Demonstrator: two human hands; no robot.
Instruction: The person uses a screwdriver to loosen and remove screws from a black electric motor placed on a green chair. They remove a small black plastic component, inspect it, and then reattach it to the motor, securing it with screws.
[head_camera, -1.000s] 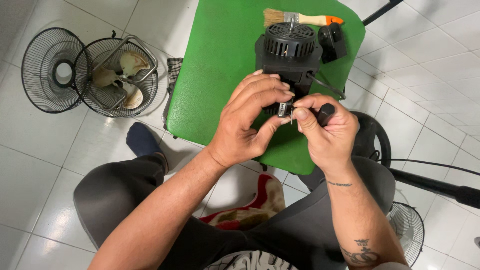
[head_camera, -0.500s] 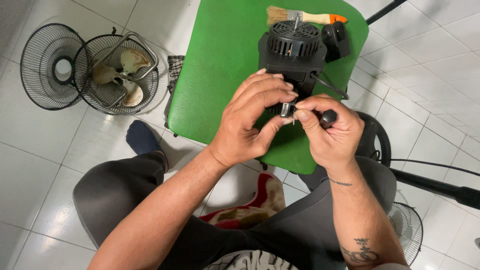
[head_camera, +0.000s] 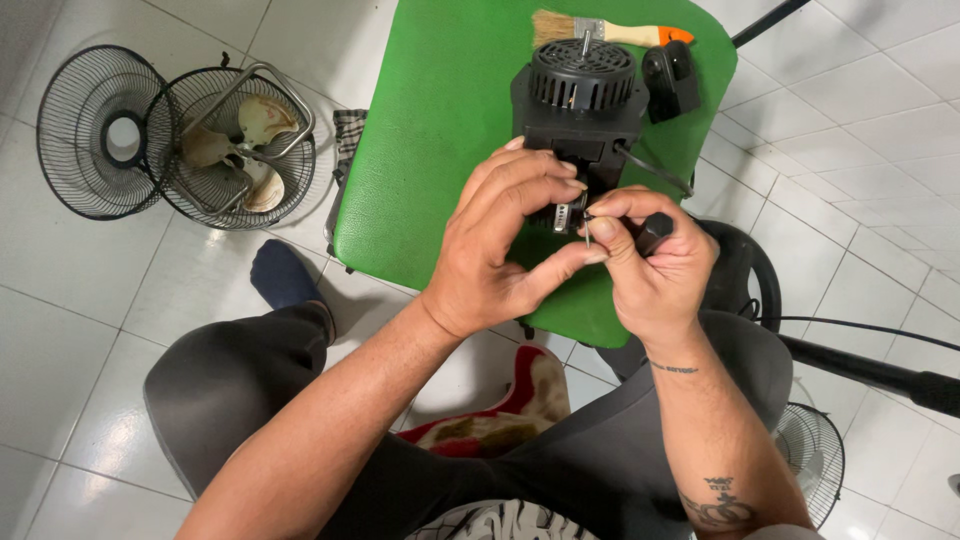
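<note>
Head view, looking down over my knees. Fan motor housing (head_camera: 580, 95), black with a ribbed round top and a short metal shaft, stands on the green stool (head_camera: 440, 120) directly beyond both hands. Left hand (head_camera: 500, 240) is curled against the near side of the housing, fingers wrapped over its lower block, thumb stretched toward the right hand. Right hand (head_camera: 650, 260) is clenched around a black-handled screwdriver (head_camera: 652, 232); thumb and forefinger pinch the thin metal shank close to the tip, just beside the left thumb. Tip meets a small light-coloured part at the base of the housing; the exact contact point is hidden by my fingers.

Beyond the housing, at the far edge of the stool: a paintbrush (head_camera: 600, 30) with pale bristles and an orange-tipped handle, and just right of the housing a small black part (head_camera: 670, 80). A black cord runs off the housing's right side.

Left of the left hand, on the white tiled floor (head_camera: 80, 340): two black wire fan guards (head_camera: 130, 140), the nearer one holding a cream fan blade (head_camera: 235, 150).
</note>
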